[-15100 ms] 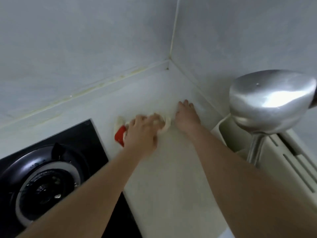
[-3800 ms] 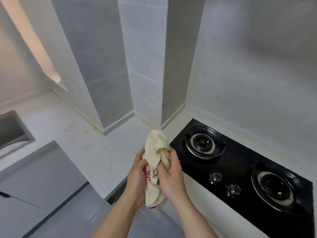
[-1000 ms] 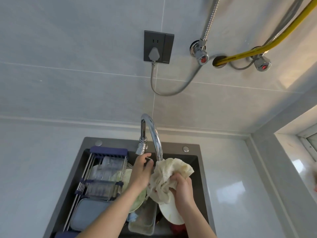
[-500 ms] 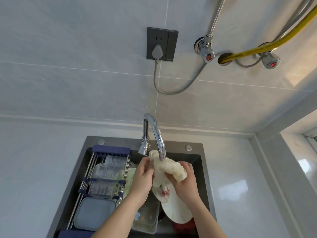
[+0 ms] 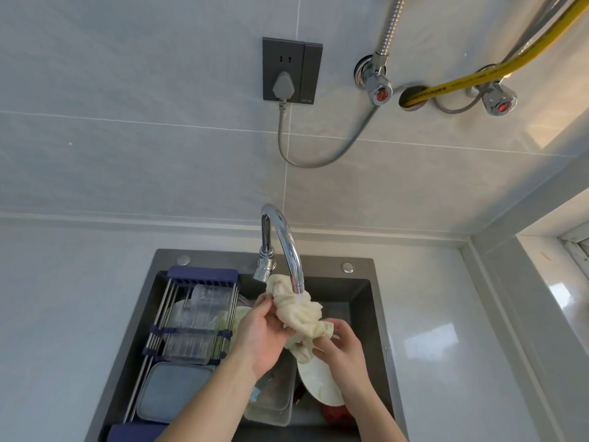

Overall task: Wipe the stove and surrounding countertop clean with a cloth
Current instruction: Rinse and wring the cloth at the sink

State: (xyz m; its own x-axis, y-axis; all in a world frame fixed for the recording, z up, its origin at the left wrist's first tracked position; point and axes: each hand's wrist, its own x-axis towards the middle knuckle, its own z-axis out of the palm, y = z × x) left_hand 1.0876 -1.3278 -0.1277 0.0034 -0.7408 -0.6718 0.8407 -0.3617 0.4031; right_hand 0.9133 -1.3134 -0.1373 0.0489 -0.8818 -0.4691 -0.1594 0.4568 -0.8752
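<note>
Cloth (image 5: 298, 317) bunched under the faucet (image 5: 288, 250) spout — long axis upper-left to lower-right, left hand (image 5: 259, 334) and right hand (image 5: 339, 344) each closed on an end.

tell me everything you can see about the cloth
The cloth is cream, soft and crumpled into a twisted bunch, with a small red mark near its lower end. It is held over the sink, under the faucet spout. The left hand grips one side, the right hand the other.

Surface (image 5: 446, 314): pale, glossy, wrapping round the sink.
Sink (image 5: 360, 283): dark, sunk into it, holding a rack (image 5: 204, 275), containers, a plate (image 5: 318, 387).
</note>
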